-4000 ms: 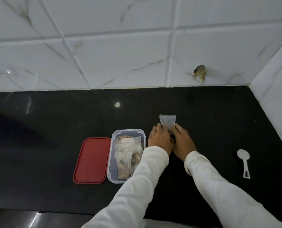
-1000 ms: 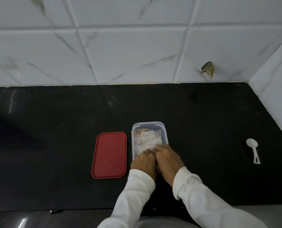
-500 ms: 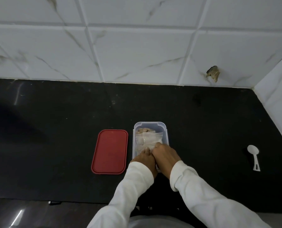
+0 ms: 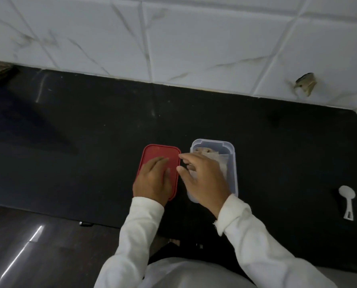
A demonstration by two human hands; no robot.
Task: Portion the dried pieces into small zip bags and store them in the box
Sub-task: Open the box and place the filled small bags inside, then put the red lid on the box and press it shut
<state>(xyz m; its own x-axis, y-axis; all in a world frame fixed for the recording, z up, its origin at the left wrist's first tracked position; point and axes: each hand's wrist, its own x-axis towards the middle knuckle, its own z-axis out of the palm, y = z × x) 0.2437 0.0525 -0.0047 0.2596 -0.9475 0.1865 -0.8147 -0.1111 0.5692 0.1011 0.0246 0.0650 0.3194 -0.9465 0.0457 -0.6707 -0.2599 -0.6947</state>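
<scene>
Left hand (image 4: 152, 180) rests on red lid (image 4: 160, 152) beside clear bag-filled box (image 4: 233, 169).

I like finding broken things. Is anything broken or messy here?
Yes. A ragged brownish hole is broken into the white wall tile near the right corner, just above the counter. No spill shows.
</scene>
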